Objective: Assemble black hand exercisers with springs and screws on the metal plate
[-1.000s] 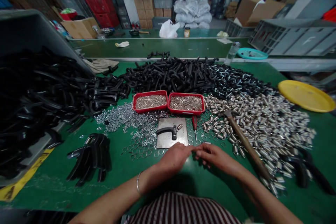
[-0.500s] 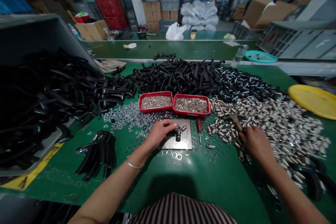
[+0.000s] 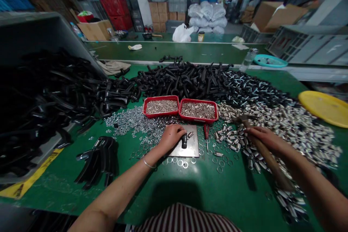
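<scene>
My left hand [image 3: 173, 136] pinches the upper end of a short black part [image 3: 184, 141], which stands on a square metal plate [image 3: 193, 146]. Beside it on the plate lies a small spring [image 3: 190, 135]. Over the pile of silver springs [image 3: 293, 127] at the right, my right hand [image 3: 262, 137] has its fingers closed on the wooden handle of a hammer [image 3: 268, 156]; the hammer's head points away from me. A red-handled screwdriver [image 3: 206, 132] lies just right of the plate, among thin metal rings.
Two red trays [image 3: 198, 120] of small metal pieces stand behind the plate. Black parts [image 3: 190, 78] are heaped further back and in a grey bin [image 3: 51, 25] at the left. Several curved black parts [image 3: 100, 161] lie front left. A yellow lid [image 3: 324, 107] is far right.
My right hand has drawn back slightly and the hammer's handle now shows at length, lifted over the springs. My left hand has shifted slightly right over the black part.
</scene>
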Demonstrator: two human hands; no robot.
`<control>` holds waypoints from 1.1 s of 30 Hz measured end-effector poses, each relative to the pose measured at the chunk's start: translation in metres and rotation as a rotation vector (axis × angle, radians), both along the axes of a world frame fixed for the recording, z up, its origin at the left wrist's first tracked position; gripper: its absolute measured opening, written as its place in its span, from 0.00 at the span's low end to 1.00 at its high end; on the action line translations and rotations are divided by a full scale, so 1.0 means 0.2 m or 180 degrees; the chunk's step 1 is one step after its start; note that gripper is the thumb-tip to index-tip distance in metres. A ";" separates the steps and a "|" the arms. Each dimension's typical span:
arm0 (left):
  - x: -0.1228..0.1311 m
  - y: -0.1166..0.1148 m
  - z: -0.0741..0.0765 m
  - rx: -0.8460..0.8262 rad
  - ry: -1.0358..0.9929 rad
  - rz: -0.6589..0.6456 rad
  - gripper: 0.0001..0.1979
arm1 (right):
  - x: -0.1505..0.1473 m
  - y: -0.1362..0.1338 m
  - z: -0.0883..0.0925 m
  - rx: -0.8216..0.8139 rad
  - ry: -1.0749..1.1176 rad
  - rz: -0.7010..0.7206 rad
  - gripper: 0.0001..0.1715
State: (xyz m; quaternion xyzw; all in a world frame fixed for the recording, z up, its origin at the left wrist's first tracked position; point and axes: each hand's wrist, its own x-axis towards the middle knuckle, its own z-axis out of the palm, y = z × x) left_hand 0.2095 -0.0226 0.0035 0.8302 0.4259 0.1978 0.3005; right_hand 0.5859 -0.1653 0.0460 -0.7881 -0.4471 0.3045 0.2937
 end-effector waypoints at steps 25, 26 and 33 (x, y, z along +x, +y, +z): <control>-0.02 0.03 0.07 0.1256 0.0764 -0.1420 0.14 | -0.70 -0.04 -0.01 -0.0299 0.0514 0.1324 0.22; -0.03 0.02 0.08 0.1317 0.0768 -0.1472 0.16 | -0.71 -0.04 0.01 -0.0174 0.0284 0.1426 0.21; -0.14 -0.10 0.05 0.0835 0.0623 -0.0934 0.54 | -0.86 -0.06 0.17 0.0807 -0.0503 0.1582 0.22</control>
